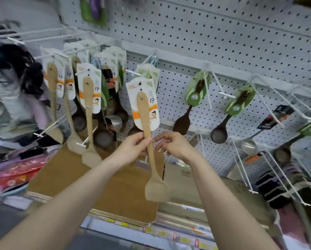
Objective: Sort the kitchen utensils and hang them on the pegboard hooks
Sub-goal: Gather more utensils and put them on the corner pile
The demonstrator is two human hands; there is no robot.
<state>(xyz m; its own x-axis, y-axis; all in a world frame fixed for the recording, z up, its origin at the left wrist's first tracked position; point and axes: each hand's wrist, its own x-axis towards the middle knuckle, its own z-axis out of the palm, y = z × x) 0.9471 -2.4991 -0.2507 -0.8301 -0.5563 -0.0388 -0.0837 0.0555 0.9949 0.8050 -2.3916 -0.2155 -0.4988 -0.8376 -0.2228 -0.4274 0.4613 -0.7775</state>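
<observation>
The left hand [135, 145] grips the handle of a pale wooden spatula [157, 190] with thumb and fingers curled round it, while the right hand [171, 143] sits just beside the handle, fingers bent; I cannot tell whether they touch it. The spatula hangs blade down, its printed card [146, 107] up near the tip of a white hook [133, 72] on the pegboard [223, 42]; whether the card is on the hook is unclear. More pale spatulas [88, 98] hang to the left, a dark spatula [182, 121] and dark spoon [218, 134] to the right.
</observation>
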